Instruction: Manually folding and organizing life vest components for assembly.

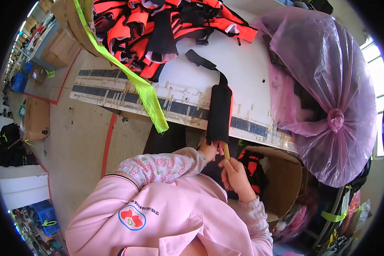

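Observation:
A narrow black fabric tube (219,112) with an orange edge lies over the table's front edge. A black strap with a wider tab (200,59) runs from its far end onto the white table. My left hand (208,150) grips the tube's near end, its fingers partly hidden under the fabric. In my right hand (237,178), closed just below that end, is a thin tan stick (226,151). Its upper tip reaches the tube's opening; whether it goes inside I cannot tell.
Orange and black fabric pieces (158,36) are heaped at the back of the table (243,64). A neon-yellow strip (147,91) hangs over the left part. A large pink plastic bag (324,55), knotted, stands at right. Below it is an open cardboard box (281,170).

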Demonstrator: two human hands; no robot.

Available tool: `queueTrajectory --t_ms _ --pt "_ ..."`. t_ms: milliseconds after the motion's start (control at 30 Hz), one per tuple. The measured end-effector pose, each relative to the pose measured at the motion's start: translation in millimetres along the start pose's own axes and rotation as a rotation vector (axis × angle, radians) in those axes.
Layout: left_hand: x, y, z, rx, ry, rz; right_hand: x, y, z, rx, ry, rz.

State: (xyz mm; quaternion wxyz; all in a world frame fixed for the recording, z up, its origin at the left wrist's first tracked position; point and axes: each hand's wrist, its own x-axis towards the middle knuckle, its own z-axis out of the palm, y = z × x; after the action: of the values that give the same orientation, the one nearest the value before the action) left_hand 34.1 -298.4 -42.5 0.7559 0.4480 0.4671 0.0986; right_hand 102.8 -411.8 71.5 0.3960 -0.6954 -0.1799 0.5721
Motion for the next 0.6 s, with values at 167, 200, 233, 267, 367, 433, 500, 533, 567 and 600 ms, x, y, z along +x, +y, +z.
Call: queueTrajectory --t_ms 167,200,233,267,367,433,500,533,567,600 --pt "-0.7 -2.2 3.7 0.003 0.007 -0.029 -27.1 23.1 -3.6 -0.131 0.077 0.027" --pt "2.4 -8.5 4.8 -0.01 0.026 -0.016 -23.5 22.6 -0.7 -0.105 0.083 0.023" --pt "4.1 -14.3 5.3 -0.023 0.045 -0.004 -18.1 21.4 3.1 -0.079 0.089 0.018" --pt "3.4 -16.1 5.9 -0.019 0.041 -0.012 -11.0 19.2 6.5 -0.053 0.098 0.017" --pt "4.1 -23.3 1.9 -0.022 0.034 0.07 28.9 0.5 17.7 0.069 0.072 0.001" --pt "20.9 -29.1 -10.6 -0.003 -0.138 0.484 33.0 -1.8 23.6 0.155 0.046 -0.007" --pt "25.5 -34.4 -9.4 0.0 -0.104 0.402 35.9 -0.1 24.2 0.455 -0.097 -0.003" --pt "27.7 -36.9 -8.0 -0.001 -0.069 0.313 37.6 1.4 21.2 0.453 -0.097 -0.012" --pt "24.4 -35.2 -4.2 0.0 -0.072 0.315 36.3 5.9 16.0 0.584 -0.186 -0.015" --pt "21.2 -33.5 0.4 -0.113 -0.045 0.417 34.0 9.0 11.1 0.714 -0.276 -0.017"
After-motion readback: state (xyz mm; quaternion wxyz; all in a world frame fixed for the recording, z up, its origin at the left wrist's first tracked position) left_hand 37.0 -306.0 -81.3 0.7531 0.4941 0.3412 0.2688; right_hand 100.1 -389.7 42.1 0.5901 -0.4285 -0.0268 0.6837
